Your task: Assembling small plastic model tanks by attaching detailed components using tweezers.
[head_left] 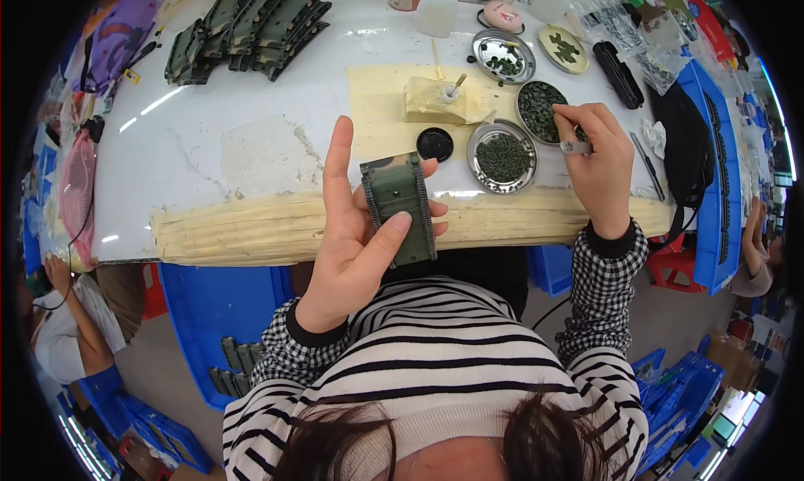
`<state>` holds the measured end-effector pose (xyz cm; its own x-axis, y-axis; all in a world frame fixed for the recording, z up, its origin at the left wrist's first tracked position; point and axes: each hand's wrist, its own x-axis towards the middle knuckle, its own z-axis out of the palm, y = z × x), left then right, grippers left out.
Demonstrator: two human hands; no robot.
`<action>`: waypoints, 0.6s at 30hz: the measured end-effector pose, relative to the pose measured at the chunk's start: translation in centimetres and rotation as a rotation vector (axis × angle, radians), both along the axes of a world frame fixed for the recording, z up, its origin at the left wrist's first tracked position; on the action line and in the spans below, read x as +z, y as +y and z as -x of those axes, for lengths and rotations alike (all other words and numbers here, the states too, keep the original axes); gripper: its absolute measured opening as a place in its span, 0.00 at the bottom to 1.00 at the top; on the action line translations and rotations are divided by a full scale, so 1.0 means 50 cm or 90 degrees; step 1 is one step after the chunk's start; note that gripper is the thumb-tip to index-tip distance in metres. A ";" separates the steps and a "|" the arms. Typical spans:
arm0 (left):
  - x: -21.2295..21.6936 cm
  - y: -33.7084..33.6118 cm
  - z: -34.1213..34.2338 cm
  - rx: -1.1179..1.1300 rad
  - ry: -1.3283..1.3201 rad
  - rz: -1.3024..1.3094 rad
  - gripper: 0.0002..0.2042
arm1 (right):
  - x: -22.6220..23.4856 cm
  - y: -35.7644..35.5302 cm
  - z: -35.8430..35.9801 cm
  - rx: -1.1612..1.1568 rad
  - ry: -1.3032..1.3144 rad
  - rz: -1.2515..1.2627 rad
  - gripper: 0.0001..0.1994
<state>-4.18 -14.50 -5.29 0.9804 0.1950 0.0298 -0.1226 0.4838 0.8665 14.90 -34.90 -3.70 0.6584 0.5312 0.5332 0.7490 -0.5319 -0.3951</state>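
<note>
A white worktable (251, 121) with a curved, worn top fills the upper half of the frame, its near edge wrapped in yellowed, layered masking tape (251, 225). Below it, in the lower left, sits a blue plastic crate (209, 305) with a few dark green parts inside. In the upper left of the frame a stack of dark green moulded plastic hull pieces (251, 24) lies on the table. At the centre of the frame the left hand (356, 238) is raised palm up, forefinger stretched straight upward, while the thumb and the remaining fingers close around a small olive-green plastic model tank chassis (400, 204) with grey tracks along both sides, held above the taped table edge. To the right of centre the right hand (599, 162) is curled closed, pinching a thin metal tweezers tool (576, 147) over a round metal dish of tiny dark green parts (541, 111). Just beside it, lower and to the left, stands a second round metal dish of small dark green pieces (502, 156), and higher up a third, smaller metal dish (502, 56). Near the top centre a white squeeze bottle (437, 10) stands upright. Between the chassis and the dishes a small black round cap (435, 144) lies on the table.
</note>
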 end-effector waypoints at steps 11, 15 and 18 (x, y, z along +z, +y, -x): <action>0.025 -0.011 0.004 -0.083 -0.012 -0.084 0.43 | 0.049 0.069 0.111 0.336 0.112 -0.041 0.15; 0.006 -0.013 0.007 -0.065 -0.070 -0.251 0.44 | 0.038 0.075 0.107 0.364 0.066 -0.055 0.14; 0.003 -0.014 0.010 -0.058 -0.069 -0.314 0.43 | 0.035 0.079 0.108 0.360 0.047 -0.077 0.14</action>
<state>-4.66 -15.20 -5.13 0.9789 0.0460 0.1991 -0.2008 0.0343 0.9790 9.48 -30.96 -1.93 0.3281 0.7492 0.5754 0.8719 -0.0058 -0.4897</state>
